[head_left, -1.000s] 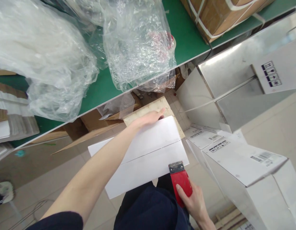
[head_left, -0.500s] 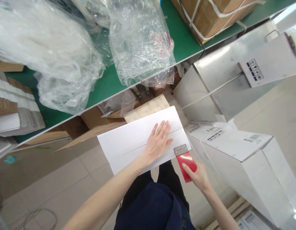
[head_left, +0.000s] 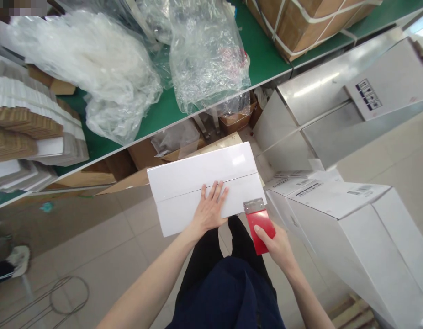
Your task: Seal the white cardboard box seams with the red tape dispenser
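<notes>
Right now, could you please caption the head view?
Left hand flat on a white box; right hand holds a red scraper.

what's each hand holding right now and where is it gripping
The right hand grips a red scraper by its red handle, metal blade at the white box's near corner. The left hand holds nothing; it lies flat on the box top.

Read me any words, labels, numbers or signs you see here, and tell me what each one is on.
No text can be quoted.
Metal-clad box: a block of four dark handling pictograms, no readable words.
White box by the right hand: barcode labels and symbols, print too small.
White box under the left hand: blank.
Red scraper: no marking visible.
</notes>
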Tool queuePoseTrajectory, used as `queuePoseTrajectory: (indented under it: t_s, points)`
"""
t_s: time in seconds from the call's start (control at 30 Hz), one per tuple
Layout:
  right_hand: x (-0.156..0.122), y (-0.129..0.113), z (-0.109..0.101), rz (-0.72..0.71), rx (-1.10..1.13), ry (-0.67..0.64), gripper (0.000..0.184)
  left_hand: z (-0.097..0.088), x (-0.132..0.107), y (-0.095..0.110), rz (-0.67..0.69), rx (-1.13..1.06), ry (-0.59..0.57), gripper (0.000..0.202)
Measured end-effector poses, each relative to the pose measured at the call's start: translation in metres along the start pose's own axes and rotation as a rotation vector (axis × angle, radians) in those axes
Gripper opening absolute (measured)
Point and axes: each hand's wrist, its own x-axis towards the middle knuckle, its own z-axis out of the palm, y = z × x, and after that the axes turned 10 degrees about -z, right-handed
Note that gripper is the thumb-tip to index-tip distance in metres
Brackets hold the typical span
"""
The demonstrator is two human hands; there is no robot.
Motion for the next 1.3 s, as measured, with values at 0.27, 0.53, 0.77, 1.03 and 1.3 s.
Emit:
queuePoseTrajectory:
  t_s: [0.27,0.53,0.77,1.03,1.3]
  points:
    - [-0.093,0.051,-0.018,0.129,-0.014,-0.05,0.04,-0.001,0.001,0.014,-0.029,0.039,-0.001,0.115]
    - [-0.057,0.11,0.011,0.215,-0.092,-0.038,0.044,0.008,-0.001,0.019,-0.019,0.057,0.026,0.114]
    - [-0.005,0.128,0.029,0.223,-0.117,-0.02,0.043,0.006,-0.002,0.019,-0.02,0.082,0.027,0.117]
    - [0.036,0.128,0.029,0.2,-0.159,-0.057,0.047,0.0,0.014,0.087,-0.041,0.007,0.179,0.114]
    - [0.048,0.133,0.038,0.285,-0.349,-0.108,0.052,0.026,0.058,0.128,0.105,0.021,0.146,0.09]
